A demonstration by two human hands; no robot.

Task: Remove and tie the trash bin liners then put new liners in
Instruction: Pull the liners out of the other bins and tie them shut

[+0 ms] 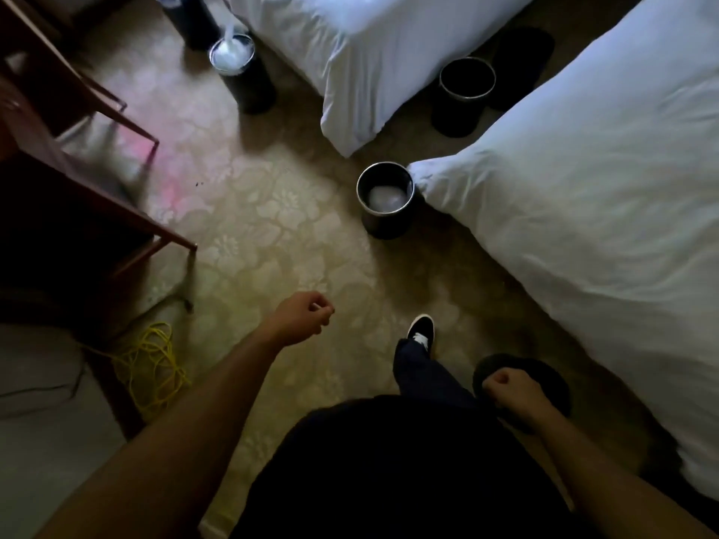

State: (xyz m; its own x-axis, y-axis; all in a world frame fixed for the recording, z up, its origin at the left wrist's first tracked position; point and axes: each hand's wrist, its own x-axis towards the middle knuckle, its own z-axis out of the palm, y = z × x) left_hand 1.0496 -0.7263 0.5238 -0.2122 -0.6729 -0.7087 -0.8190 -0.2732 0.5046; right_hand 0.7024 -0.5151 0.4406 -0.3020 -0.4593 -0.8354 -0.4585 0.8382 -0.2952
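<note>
1. The left hand is hanging loosely curled into a fist over the patterned carpet, gripping nothing; the forearm is reaching forward from the lower left of the view.

2. The right hand is also curled shut and empty, riding low beside the person's dark clothing and well behind the left.

3. A dark shoe is planted between the two hands, toe pointing ahead toward the bins, suggesting a walk in progress.

4. The nearest bin is standing upright ahead and slightly right of the left hand, its rim touching the corner of the white bedding; something pale, probably a liner, is showing low inside it.

5. The left hand is lying nearer this bin than the right, with bare carpet between them, so the coming reach looks forward and a little rightward.

6. Farther off, a bin with a white liner bunched at its mouth is standing at the left foot of the far bed, another bin is sitting in the gap between the two beds, and a fourth is partly cut off at the top edge.

7. A wooden table and a yellow cable are lying to the left, clear of the path.
</note>
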